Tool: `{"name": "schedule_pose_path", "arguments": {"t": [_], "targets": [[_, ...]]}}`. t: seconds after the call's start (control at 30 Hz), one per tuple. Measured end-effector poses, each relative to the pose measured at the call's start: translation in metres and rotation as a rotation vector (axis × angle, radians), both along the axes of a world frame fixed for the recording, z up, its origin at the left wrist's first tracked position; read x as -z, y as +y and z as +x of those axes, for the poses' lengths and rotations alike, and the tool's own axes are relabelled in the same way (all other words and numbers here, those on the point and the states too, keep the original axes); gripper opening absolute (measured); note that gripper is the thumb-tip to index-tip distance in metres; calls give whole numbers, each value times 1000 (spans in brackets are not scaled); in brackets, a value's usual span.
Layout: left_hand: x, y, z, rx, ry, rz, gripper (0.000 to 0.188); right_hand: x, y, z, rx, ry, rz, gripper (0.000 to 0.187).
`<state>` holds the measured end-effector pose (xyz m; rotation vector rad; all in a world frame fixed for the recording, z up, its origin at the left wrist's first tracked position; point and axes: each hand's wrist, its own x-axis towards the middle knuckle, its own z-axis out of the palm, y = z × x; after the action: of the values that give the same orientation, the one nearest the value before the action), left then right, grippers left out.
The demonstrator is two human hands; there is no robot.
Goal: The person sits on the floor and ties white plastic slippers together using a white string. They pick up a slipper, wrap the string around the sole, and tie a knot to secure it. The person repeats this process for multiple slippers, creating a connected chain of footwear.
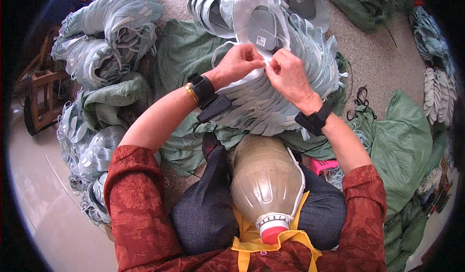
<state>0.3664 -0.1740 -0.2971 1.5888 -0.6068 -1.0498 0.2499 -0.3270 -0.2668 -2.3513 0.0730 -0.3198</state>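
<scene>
My left hand (238,64) and my right hand (291,78) meet fingertip to fingertip over a pile of shoe uppers. Each pinches a white shoelace (265,55), mostly covered by the fingers. It belongs to a pale shoe upper (251,4) with a grey lining and a small white label inside, lying open beyond my hands. A thin loop of the lace curves out beside my left hand. Below my wrists, many light blue-grey shoe uppers (261,105) are nested tightly in a curved row.
A large clear plastic jug (265,180) with a red cap lies between my legs. More bundled uppers (109,34) rest at the left beside a wooden frame (46,97). Green woven sacks (402,146) spread around, with a pink basket (323,165) near my right knee.
</scene>
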Motion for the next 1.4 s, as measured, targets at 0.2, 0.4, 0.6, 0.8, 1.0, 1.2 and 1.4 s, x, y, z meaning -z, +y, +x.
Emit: {"name": "schedule_pose_path", "arguments": {"t": [0.2,0.4,0.6,0.8,1.0,1.2,1.4], "targets": [[-5,6,4,113,-237,65,19,-8,-4,-11,84,193,236,15],[-18,6,6,117,-396,115,21,-21,-25,-21,119,342,397,15],[-17,9,14,95,-473,156,22,-27,-40,-31,155,320,287,18],[-13,14,20,115,-622,135,25,-24,-50,-45,176,378,293,17],[-7,16,22,92,-635,151,22,5,-65,-64,215,423,335,17],[-23,38,47,138,-550,228,19,-4,-61,-71,191,498,601,18],[-36,83,97,-2,-261,215,15,3,-59,-89,219,509,781,16]]}}
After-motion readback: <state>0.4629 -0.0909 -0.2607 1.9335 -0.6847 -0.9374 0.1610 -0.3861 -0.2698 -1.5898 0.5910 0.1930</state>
